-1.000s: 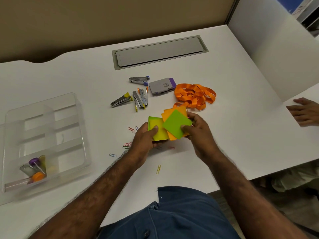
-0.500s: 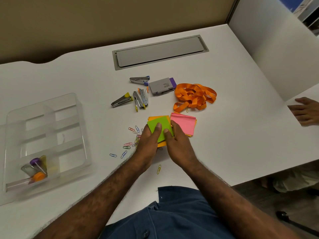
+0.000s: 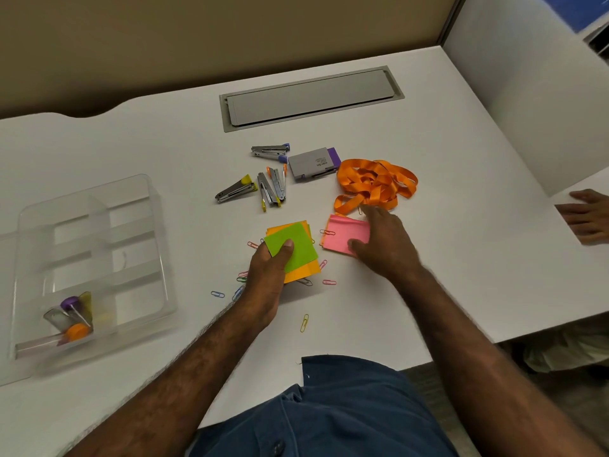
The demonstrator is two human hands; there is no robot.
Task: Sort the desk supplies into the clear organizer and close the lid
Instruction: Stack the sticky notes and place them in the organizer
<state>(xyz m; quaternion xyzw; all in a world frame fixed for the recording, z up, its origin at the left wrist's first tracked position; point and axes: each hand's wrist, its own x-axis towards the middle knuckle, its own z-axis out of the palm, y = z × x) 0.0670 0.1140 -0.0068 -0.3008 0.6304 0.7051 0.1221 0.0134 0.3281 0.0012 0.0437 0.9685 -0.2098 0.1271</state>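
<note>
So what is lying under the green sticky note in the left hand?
Under the green sticky note orange sticky notes stick out at the top and lower right. The left hand holds the stack, thumb on top. How many sheets lie beneath is hidden.

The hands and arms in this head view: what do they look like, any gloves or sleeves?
Both hands, left and right, are bare, with no gloves, rings or watch visible. The forearms are uncovered and hairy, no sleeves in view. A dark blue buttoned garment shows below.
</note>
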